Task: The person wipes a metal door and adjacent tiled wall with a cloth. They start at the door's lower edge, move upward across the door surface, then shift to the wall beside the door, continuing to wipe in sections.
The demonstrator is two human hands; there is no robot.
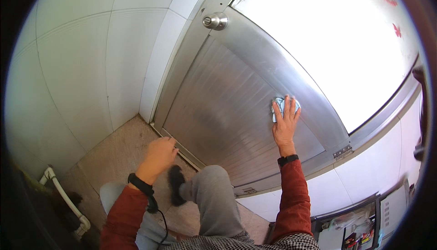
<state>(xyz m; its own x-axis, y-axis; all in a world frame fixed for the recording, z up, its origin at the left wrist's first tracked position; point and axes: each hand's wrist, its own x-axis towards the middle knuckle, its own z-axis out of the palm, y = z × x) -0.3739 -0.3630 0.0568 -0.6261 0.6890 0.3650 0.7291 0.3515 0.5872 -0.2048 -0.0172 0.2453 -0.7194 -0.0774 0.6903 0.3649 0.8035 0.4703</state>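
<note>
My right hand [286, 123] presses a light blue cloth [280, 108] flat against a metal door [218, 110], near the edge where its ribbed lower panel meets the smooth crossbar. The fingers are spread over the cloth. Lower and to the left, my left hand [162, 156] hangs in front of the door's bottom edge, its fingers curled, with no object visible in it; whether they are fully closed is hidden. A round metal doorknob [215, 21] sits high on the door, beneath a bright glass pane [327, 45].
Pale tiled wall [75, 62] stands left of the door. A white pipe [65, 195] runs low at the left. On the right are a door hinge [342, 151] and a dark-framed shelf [355, 229] holding bags and small items. My knee [216, 178] is close to the door.
</note>
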